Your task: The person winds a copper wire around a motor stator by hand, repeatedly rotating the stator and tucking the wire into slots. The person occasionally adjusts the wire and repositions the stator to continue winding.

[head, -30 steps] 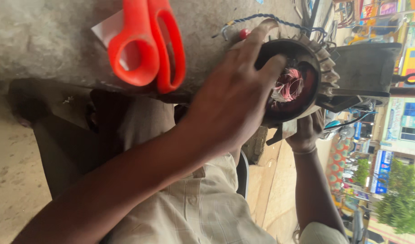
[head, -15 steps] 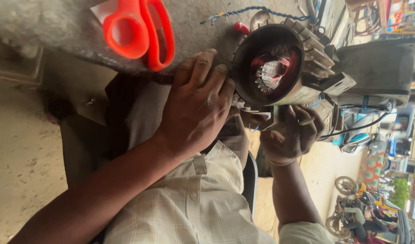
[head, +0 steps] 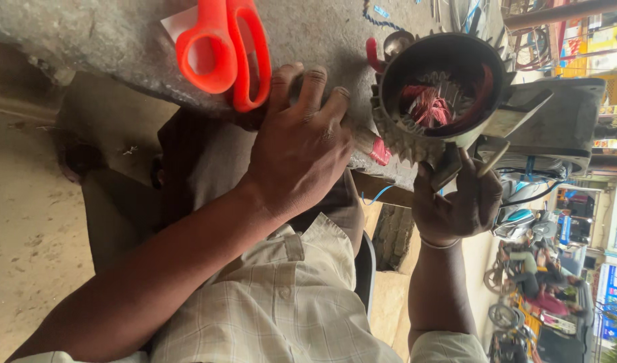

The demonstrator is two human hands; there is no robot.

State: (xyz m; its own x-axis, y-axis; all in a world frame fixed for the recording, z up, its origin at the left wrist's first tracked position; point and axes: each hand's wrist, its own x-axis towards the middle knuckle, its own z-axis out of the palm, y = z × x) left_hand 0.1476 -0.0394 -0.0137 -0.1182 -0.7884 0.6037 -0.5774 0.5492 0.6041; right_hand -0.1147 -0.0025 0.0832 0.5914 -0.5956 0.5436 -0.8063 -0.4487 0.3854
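Moved since half a second ago: my left hand (head: 301, 144) has come off the motor housing (head: 449, 101) onto the table (head: 106, 33) edge.

- Left hand: fingers curled over the edge, beside a red-tipped handle (head: 379, 151); I cannot tell whether it grips it.
- Right hand (head: 456, 205): clasped under the housing's foot, propping it at the table edge, open end toward me, reddish windings (head: 429, 104) showing.
- Orange scissors (head: 221, 50): lying idle nearby.
- Step, as I judge it: steadying the housing for access. Any next move calls for a firm right-hand hold.
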